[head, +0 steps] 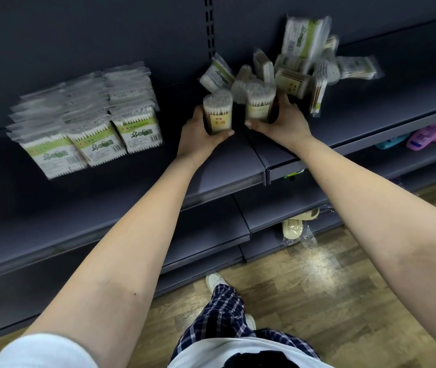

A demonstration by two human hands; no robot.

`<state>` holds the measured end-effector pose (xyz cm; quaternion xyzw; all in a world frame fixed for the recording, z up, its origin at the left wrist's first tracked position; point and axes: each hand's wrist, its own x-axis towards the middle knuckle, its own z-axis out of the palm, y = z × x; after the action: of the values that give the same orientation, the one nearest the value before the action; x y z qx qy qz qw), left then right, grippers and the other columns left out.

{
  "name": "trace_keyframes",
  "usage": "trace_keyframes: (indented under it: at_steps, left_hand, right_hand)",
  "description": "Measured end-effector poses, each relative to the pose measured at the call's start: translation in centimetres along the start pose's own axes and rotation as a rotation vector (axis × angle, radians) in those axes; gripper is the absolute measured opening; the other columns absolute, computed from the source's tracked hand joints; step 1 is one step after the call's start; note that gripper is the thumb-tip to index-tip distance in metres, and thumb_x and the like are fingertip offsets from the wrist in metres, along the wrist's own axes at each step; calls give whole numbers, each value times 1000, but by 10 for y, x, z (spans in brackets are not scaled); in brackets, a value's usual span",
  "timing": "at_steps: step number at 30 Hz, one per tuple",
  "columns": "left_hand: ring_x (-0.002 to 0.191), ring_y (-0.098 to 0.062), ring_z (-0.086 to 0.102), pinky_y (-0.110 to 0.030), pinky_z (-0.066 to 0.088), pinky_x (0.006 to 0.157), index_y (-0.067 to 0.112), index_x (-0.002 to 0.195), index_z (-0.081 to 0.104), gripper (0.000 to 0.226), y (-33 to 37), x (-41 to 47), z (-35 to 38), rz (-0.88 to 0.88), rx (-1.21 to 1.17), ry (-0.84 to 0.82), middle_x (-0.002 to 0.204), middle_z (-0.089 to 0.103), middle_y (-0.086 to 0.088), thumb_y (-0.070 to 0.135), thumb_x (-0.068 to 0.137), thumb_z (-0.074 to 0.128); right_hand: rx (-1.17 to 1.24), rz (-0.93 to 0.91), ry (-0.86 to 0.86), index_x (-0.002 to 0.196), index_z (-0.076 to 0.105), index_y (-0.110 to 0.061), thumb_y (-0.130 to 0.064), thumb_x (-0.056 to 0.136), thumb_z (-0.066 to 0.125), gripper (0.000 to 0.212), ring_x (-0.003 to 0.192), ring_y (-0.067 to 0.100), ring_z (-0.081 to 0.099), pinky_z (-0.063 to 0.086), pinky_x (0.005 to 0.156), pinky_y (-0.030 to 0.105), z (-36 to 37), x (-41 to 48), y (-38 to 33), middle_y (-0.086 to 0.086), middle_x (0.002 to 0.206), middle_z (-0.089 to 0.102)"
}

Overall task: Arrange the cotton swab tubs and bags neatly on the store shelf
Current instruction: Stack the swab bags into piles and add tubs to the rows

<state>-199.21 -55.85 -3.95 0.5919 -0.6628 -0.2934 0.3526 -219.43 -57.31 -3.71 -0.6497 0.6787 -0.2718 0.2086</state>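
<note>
My left hand (201, 134) grips a heart-shaped clear tub of cotton swabs (217, 110) with a yellow label, held upright over the shelf (225, 166). Just to the right, my right hand (283, 120) grips a second, similar tub (260, 103). Behind both tubs lies a jumbled heap of swab tubs and bags (299, 65), some leaning on the back panel. On the left part of the shelf, three neat rows of green-labelled swab bags (89, 120) stand upright.
A slotted upright post (208, 25) divides the dark back panel. Lower shelves hold pink and blue items (421, 134) at the right and a beige slipper (295, 225). Below is a wood-pattern floor (317, 288), with my checked trousers and a white shoe (214, 281).
</note>
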Motion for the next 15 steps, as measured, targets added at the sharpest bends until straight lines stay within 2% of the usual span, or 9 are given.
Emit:
trace_keyframes:
  at_steps: [2,4,7,10,12,15]
  left_hand:
    - [119,-16,48,-25,41,92,11,128,43,73,1,0,0,23,1,6,128,53,-5,38,71,79]
    - [122,-15,45,-24,38,96,13,132,41,78,2,-1,-1,32,-21,22,132,50,-4,37,69,81]
    - [120,-14,48,-19,37,90,14,134,39,76,2,-1,-3,4,-26,3,132,51,-3,33,72,79]
    - [119,-15,50,-19,37,88,14,134,40,71,3,-2,-1,-2,3,-43,129,55,-3,32,75,77]
    - [120,-15,50,-18,36,88,14,136,39,73,2,-2,-1,5,16,-58,129,56,-3,32,76,76]
    - [120,-16,50,-19,37,88,15,136,40,73,1,-1,0,10,28,-62,128,57,-3,32,75,77]
  right_hand:
    - [-27,12,15,138,29,-21,-63,70,66,88,129,29,38,41,97,40,2,1,0,5,135,50]
    - [15,30,25,139,27,-21,-52,74,66,82,127,30,41,41,96,39,2,3,1,7,132,51]
    - [82,61,2,146,12,-25,-42,77,64,88,126,30,44,42,98,38,0,4,2,9,135,48]
    - [35,23,-3,148,4,-25,-46,75,66,98,129,30,41,40,102,42,0,2,0,8,140,44]
    - [31,13,21,148,10,-21,-55,72,68,101,131,29,38,38,104,43,1,1,-1,6,143,42]
    - [0,24,45,140,28,-21,-57,73,67,85,127,29,41,41,98,41,2,5,1,6,135,50]
